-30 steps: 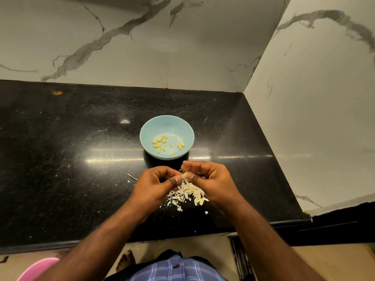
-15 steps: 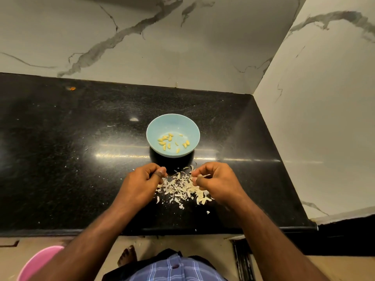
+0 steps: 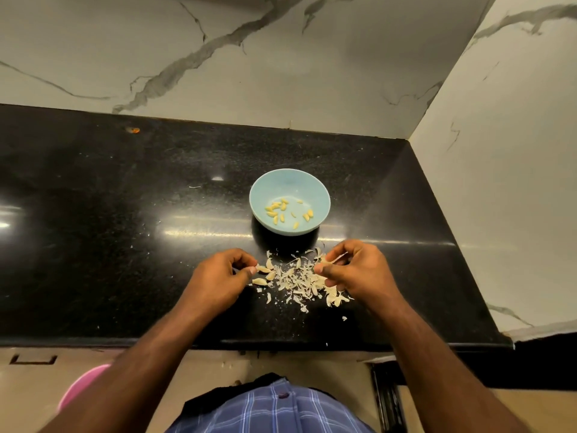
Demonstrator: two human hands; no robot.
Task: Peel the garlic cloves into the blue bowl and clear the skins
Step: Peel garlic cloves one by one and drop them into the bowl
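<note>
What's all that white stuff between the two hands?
In the head view, a pile of garlic skins lies on the black counter between the left hand and right hand.

1. The black counter [image 3: 109, 229] lies bare across its whole left part, wide room for a hand.
2. The blue bowl [image 3: 289, 182] stands mid-counter, just beyond the skins [image 3: 299, 279], blocking a straight reach forward.
3. The side wall [image 3: 505, 182] closes the right; the back wall [image 3: 218, 57] closes the far edge.
4. Bare counter runs between the bowl and the side wall.
</note>
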